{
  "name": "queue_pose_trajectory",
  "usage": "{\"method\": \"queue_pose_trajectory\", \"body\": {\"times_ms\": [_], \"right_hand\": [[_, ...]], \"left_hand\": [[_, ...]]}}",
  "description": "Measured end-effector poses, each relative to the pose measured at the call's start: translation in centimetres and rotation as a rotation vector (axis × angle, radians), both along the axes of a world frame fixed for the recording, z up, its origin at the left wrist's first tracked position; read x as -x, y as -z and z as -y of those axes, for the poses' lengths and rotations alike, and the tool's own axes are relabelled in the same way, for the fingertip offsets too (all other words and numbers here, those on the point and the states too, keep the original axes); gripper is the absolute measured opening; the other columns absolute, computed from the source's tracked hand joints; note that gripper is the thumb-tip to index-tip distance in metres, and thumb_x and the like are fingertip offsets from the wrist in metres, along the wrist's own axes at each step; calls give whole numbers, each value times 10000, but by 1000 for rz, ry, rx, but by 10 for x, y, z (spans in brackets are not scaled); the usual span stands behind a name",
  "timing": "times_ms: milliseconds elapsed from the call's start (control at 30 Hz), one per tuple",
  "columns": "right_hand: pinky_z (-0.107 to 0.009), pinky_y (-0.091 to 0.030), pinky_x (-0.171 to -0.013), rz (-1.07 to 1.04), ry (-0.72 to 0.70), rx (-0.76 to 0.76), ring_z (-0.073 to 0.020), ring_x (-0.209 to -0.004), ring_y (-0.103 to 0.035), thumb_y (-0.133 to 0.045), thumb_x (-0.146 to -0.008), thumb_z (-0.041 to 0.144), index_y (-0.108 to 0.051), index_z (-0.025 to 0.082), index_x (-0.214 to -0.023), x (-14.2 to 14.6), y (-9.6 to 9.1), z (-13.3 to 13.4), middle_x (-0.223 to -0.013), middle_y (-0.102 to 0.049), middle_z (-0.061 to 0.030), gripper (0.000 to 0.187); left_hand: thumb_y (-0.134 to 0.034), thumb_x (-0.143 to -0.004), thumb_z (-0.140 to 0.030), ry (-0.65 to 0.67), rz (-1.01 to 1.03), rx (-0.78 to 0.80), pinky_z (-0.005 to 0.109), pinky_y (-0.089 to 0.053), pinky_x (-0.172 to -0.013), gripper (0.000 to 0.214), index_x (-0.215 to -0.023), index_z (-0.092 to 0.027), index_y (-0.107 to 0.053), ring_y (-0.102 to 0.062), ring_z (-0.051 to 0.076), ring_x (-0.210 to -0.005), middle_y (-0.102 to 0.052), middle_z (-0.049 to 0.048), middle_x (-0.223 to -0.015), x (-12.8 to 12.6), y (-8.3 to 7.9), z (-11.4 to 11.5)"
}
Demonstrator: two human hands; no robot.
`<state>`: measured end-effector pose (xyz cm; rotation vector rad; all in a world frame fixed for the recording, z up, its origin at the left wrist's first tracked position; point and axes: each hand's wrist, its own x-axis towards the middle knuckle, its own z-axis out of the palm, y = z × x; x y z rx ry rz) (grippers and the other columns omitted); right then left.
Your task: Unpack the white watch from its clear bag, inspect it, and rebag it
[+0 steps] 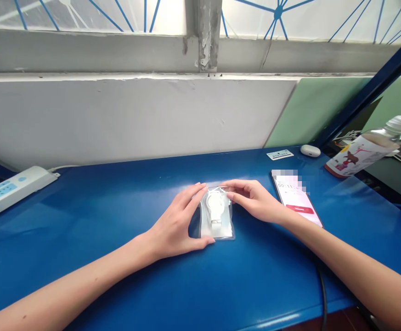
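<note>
A small clear plastic bag [217, 216] lies flat on the blue table [117, 207], with a white watch-like item inside it. My left hand [177, 223] rests along the bag's left edge, thumb at its lower corner and fingers curved over its top left. My right hand [253, 200] pinches the bag's top right edge between thumb and fingers.
A phone [298, 200] with a lit screen lies just right of my right hand, a cable running from it to the table's front edge. A plastic bottle [365, 149], a white earbud case [309, 150] and a small card [279, 154] sit at the back right. A white power strip [10, 188] lies far left.
</note>
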<state>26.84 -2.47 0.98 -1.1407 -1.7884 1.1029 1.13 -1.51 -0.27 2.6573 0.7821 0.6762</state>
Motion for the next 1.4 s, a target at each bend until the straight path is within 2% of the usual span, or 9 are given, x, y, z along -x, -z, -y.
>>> {"method": "queue_pose_trajectory", "body": {"times_ms": [100,167,233,333,467,667,867,1067,1400], "right_hand": [[-461,-554,-914,218,18,-200,-265,-1079,-655,-538,-952,293,-567,192,-1342,-2,5,2,-1217,-677,-137,404],[-519,-492,-1013,416,-22,-369,-309,-1254,-555,-574,-933,321,-525,195,-1385,-5,6,4,-1405,-553,-174,472],[-560,-417,-1085,573,-118,-457,-347,-1369,-438,-633,-896,420,-478,193,-1431,-10,4,6,-1500,-455,-189,602],[-554,-369,-1127,666,-246,-419,-365,-1426,-358,-666,-826,593,-375,172,-1508,-15,1,7,-1555,-382,-195,852],[-539,-346,-1146,665,-252,-349,-367,-1445,-324,-672,-777,667,-304,161,-1545,-18,1,5,-1582,-336,-191,991],[-542,-315,-1164,656,-231,-309,-364,-1464,-286,-694,-751,667,-304,128,-1544,-16,6,3,-1581,-330,-199,1035],[-541,-311,-1169,654,-242,-273,-360,-1480,-245,-682,-767,656,-286,128,-1552,-16,2,3,-1592,-305,-188,1026],[-538,-302,-1173,629,-232,-303,-358,-1482,-243,-684,-774,647,-232,173,-1572,-19,8,3,-1605,-283,-173,1032],[-568,-272,-1179,728,-203,-253,-375,-1505,-131,-625,-751,743,-184,107,-1576,-19,9,2,-1626,-204,-195,1132]], "left_hand": [[-781,-763,-476,-34,-34,80,536,-405,-1114,1010,-1547,-235,-191,-355,374,-1414,-354,180,-1523,0,1,-1],[-768,-762,-526,-47,-62,127,546,-412,-1103,992,-1540,-229,-229,-374,384,-1400,-381,184,-1509,0,2,-3],[-751,-762,-570,-56,-91,145,554,-394,-1112,982,-1534,-216,-259,-365,388,-1405,-387,186,-1515,0,3,-4],[-702,-778,-636,-75,-155,128,556,-354,-1135,966,-1526,-183,-291,-313,385,-1436,-369,189,-1541,0,2,-5],[-592,-813,-729,-70,-280,94,562,-281,-1163,970,-1540,-166,-282,-261,389,-1463,-341,182,-1570,2,-6,-9],[-528,-845,-746,16,-353,63,528,-258,-1171,981,-1571,-170,-205,-268,377,-1463,-312,162,-1590,9,-12,-19],[-561,-815,-755,-44,-326,81,542,-259,-1171,1062,-1581,-153,-138,-221,385,-1479,-248,184,-1609,10,-1,-19],[-587,-801,-745,-60,-296,90,548,-281,-1162,1060,-1574,-146,-178,-208,393,-1482,-274,191,-1598,9,-2,-18],[-607,-782,-747,-89,-274,118,564,-296,-1157,1111,-1573,-113,-152,-223,409,-1474,-237,234,-1598,10,0,-16]]}}
